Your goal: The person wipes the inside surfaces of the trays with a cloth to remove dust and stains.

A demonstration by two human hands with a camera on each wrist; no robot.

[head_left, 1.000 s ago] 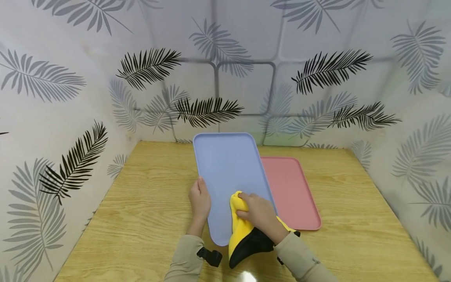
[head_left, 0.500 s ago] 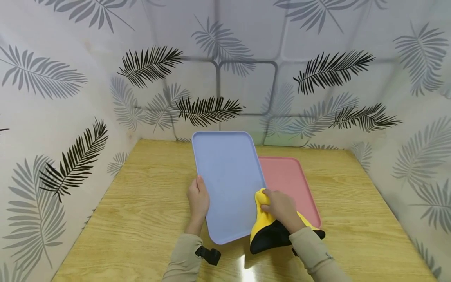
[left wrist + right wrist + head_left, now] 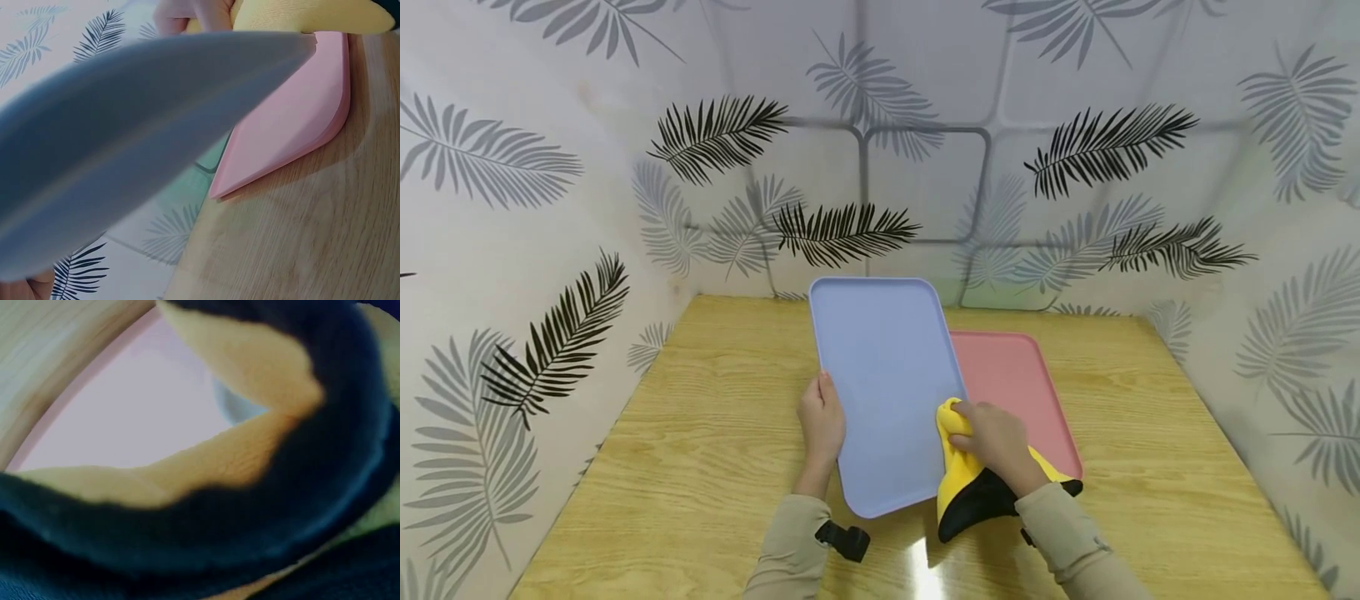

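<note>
My left hand (image 3: 822, 421) grips a light blue rectangular tray (image 3: 883, 358) by its left edge, thumb on the rim. The tray is tilted up above the table, its inner face toward me. In the left wrist view the underside of the blue tray (image 3: 125, 125) fills much of the frame. My right hand (image 3: 996, 437) grips a bunched cloth (image 3: 958, 467), yellow with a black side, right at the blue tray's lower right edge. Folds of the cloth (image 3: 250, 525) cover most of the right wrist view and hide the fingers there.
A pink tray (image 3: 1011, 383) lies on the wood-grain table (image 3: 700, 450), partly behind the blue tray and the right hand. Leaf-patterned fabric (image 3: 910, 175) stands round the back and sides of the table.
Over the last second my right hand has moved with the cloth from the middle of the blue tray to its right edge. The left hand and the blue tray have hardly moved.
</note>
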